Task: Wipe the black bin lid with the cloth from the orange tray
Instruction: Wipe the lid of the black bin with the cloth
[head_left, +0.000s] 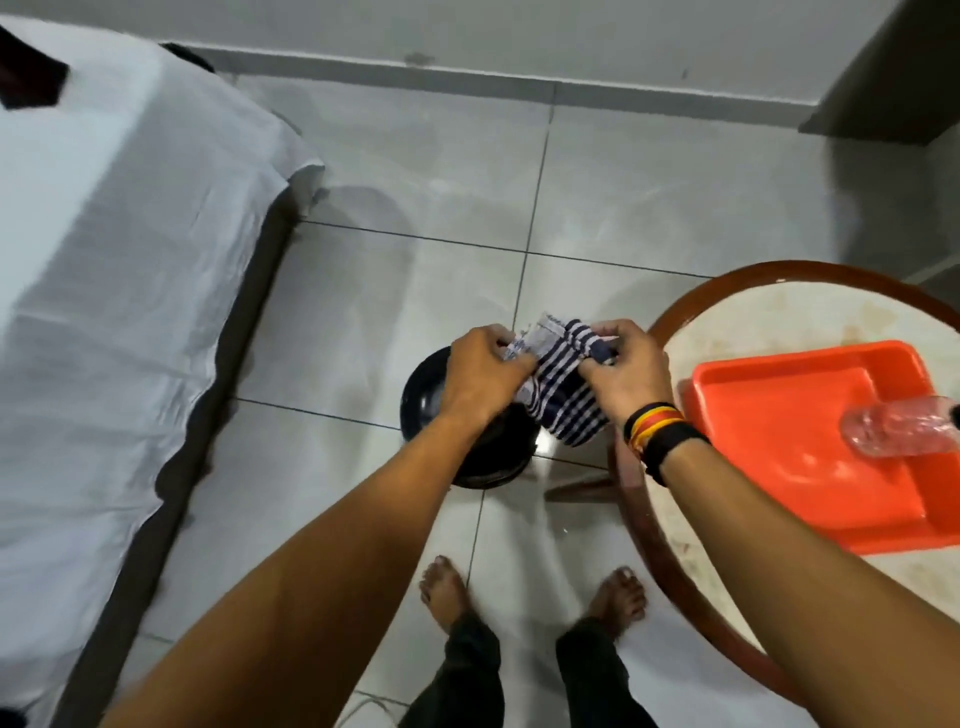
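Observation:
A navy and white checked cloth (563, 387) hangs in the air between both hands. My left hand (480, 371) pinches its left edge and my right hand (623, 369) pinches its right edge. Directly below them a round black bin with its lid (426, 395) stands on the tiled floor, mostly hidden by my left forearm and the cloth. The cloth is held above the lid, apart from it. The orange tray (779, 410) lies on the round table at the right.
A clear plastic bottle (893, 431) lies across the orange tray. The round table has a brown wooden rim (654, 540) close to my right arm. A bed with a white sheet (114, 270) fills the left side. My bare feet (447, 592) stand on the grey tiles.

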